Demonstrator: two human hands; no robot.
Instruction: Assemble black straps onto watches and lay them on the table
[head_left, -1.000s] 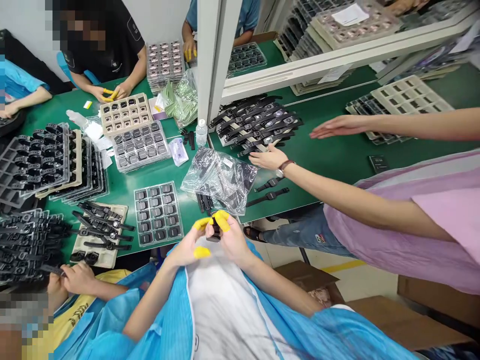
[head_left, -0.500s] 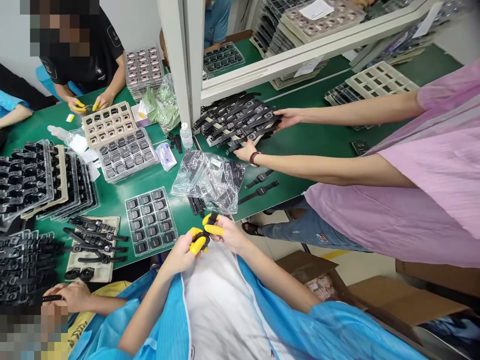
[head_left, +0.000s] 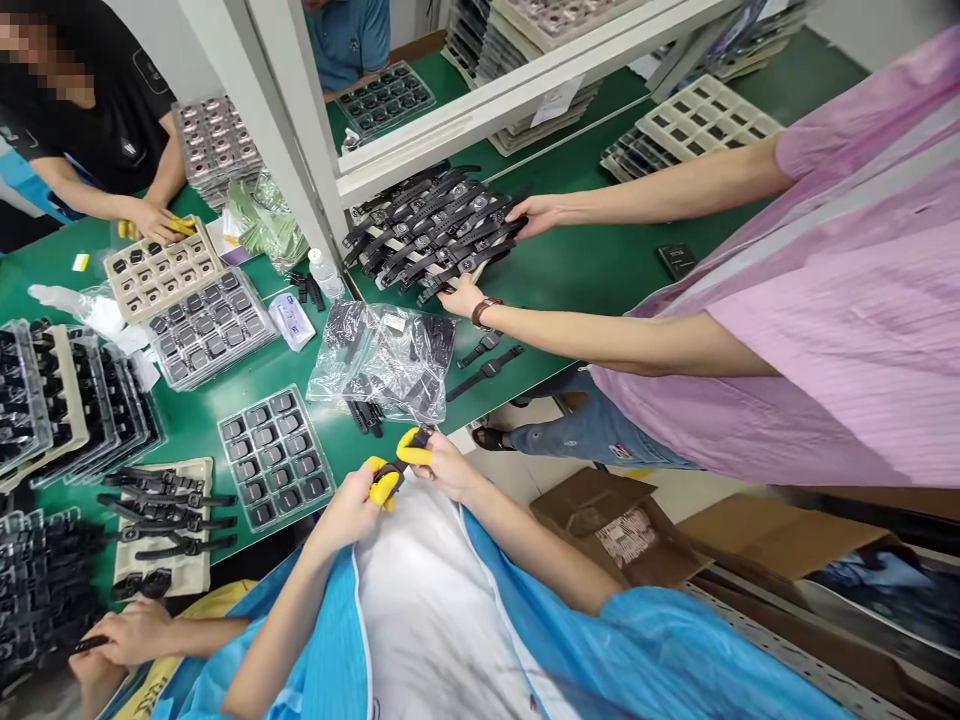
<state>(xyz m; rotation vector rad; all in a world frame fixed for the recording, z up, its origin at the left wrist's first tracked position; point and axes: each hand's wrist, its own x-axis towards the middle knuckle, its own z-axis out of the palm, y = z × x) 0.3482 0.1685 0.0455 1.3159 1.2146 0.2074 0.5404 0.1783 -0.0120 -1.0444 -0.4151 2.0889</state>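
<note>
My left hand (head_left: 355, 512), with yellow finger cots on, is closed around the body end of a black watch (head_left: 391, 469) close to my chest. My right hand (head_left: 444, 466), also with yellow finger cots, pinches the watch's strap end. My fingers hide much of the watch. Just beyond my hands, several black straps (head_left: 366, 416) lie on the green table beside a clear plastic bag (head_left: 382, 360) of black parts. Left of these sits a clear tray (head_left: 319, 490) with rows of dark square watch bodies.
A co-worker in pink holds a tray stacked with black watches (head_left: 442, 235) at the divider frame (head_left: 450, 150). Left stand a cream tray of watches (head_left: 199, 575), stacked trays (head_left: 75, 400) and a neighbour's hands (head_left: 135, 632). A small bottle (head_left: 325, 273) and open cartons (head_left: 607, 525) also show.
The view has shifted, so the table items appear farther left. My hands still hold the watch, with the strap stretched between them. The opposite co-worker's hand now reaches over the cream tray.
</note>
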